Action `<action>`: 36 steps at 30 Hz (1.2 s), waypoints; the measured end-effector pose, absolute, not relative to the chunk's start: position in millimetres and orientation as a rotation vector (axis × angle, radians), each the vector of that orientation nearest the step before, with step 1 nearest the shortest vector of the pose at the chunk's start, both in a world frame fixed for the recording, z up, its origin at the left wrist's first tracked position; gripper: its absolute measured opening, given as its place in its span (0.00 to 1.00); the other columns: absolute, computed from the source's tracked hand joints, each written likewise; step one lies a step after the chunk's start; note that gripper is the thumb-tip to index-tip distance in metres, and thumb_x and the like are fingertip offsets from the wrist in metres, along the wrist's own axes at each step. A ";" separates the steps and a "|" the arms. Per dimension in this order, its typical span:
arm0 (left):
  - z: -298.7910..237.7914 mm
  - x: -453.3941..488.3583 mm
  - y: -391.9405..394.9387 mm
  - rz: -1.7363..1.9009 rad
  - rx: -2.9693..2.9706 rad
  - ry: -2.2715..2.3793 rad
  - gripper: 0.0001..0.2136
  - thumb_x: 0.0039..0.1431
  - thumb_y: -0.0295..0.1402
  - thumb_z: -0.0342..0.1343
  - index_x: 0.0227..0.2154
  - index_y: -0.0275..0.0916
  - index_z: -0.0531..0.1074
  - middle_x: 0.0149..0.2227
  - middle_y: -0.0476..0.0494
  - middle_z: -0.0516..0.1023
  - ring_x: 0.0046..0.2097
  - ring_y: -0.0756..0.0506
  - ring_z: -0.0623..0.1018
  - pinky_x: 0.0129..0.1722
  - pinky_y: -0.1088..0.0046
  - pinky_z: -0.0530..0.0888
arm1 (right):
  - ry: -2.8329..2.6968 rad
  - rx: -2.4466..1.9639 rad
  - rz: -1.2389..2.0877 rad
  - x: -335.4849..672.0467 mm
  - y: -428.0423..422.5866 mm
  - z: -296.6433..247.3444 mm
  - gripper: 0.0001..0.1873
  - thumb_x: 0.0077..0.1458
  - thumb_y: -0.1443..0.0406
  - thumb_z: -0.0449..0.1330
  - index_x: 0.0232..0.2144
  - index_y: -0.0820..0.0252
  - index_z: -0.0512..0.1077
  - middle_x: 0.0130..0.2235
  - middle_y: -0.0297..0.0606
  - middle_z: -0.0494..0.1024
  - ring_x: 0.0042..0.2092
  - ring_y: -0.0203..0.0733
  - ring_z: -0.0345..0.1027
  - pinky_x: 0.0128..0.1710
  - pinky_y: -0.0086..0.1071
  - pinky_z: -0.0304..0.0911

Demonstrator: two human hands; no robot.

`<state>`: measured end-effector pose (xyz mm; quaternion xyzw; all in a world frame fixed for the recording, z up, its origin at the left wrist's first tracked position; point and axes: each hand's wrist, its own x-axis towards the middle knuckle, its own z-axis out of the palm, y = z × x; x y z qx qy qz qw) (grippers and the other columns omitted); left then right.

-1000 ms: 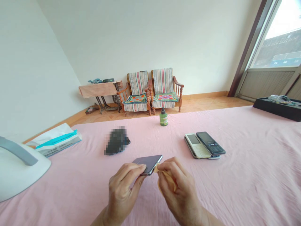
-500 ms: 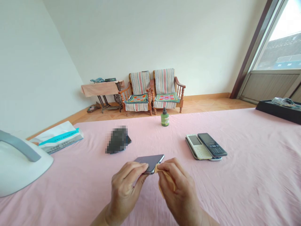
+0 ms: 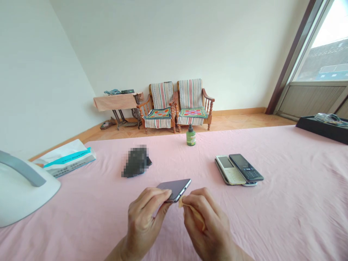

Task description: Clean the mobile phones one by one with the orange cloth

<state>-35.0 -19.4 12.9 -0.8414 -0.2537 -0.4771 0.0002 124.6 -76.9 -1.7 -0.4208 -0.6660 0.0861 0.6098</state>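
A dark grey smartphone (image 3: 175, 188) with a shiny metal edge is held above the pink cloth, tilted, its bottom edge turned to the right. My left hand (image 3: 148, 212) is closed on its near left corner, thumb on the flat face and fingers beneath. Pinched in my right hand (image 3: 208, 219) is a yellow-orange cloth (image 3: 198, 216), partly hidden by the fingers. The cloth's tip is close beside the phone's lower corner; whether it touches, I cannot tell.
Several old mobile phones (image 3: 239, 170) lie right of centre on the pink bedsheet (image 3: 288, 210). Dark, blurred-out items (image 3: 136, 162) lie left of centre. A green pump bottle (image 3: 190, 137) stands farther back. At left are a tissue pack (image 3: 70, 159) and a white appliance (image 3: 27, 195); a black tray (image 3: 320, 128) sits far right.
My right hand with the cloth has moved slightly down and away from the phone's edge. The phone has tilted a little, showing more of its bottom edge.
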 end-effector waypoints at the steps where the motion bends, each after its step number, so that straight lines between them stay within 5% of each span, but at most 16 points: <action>1: 12.8 -34.4 -19.6 -1.501 -2.649 -0.794 0.07 0.55 0.22 0.57 0.36 0.37 0.73 0.33 0.44 0.77 0.35 0.47 0.77 0.35 0.73 0.75 | -1.585 -0.958 0.152 124.6 -78.4 -1.7 0.14 0.55 0.77 0.51 0.42 0.58 0.65 0.33 0.38 0.68 0.33 0.36 0.67 0.32 0.27 0.66; 8: 12.5 -33.2 -21.1 -1.479 -2.683 -0.741 0.08 0.56 0.22 0.55 0.38 0.37 0.72 0.32 0.43 0.78 0.35 0.46 0.77 0.35 0.71 0.76 | -2.008 -0.960 -0.144 133.9 -84.1 1.8 0.22 0.57 0.75 0.50 0.54 0.63 0.61 0.38 0.47 0.73 0.35 0.42 0.68 0.34 0.34 0.69; 22: 11.7 -38.2 -20.2 -1.460 -2.614 -0.823 0.06 0.56 0.24 0.56 0.35 0.38 0.73 0.32 0.44 0.78 0.35 0.47 0.78 0.35 0.74 0.76 | -1.398 -1.190 0.159 148.0 -56.1 2.0 0.08 0.57 0.72 0.51 0.36 0.59 0.69 0.33 0.38 0.69 0.34 0.38 0.67 0.35 0.31 0.64; 36: 12.0 -38.0 -21.3 -1.473 -2.599 -0.837 0.05 0.57 0.26 0.56 0.35 0.38 0.74 0.32 0.44 0.78 0.35 0.47 0.78 0.34 0.74 0.76 | -1.376 -1.000 0.303 131.3 -61.7 -0.3 0.10 0.58 0.73 0.51 0.38 0.58 0.68 0.32 0.36 0.68 0.32 0.35 0.66 0.31 0.28 0.64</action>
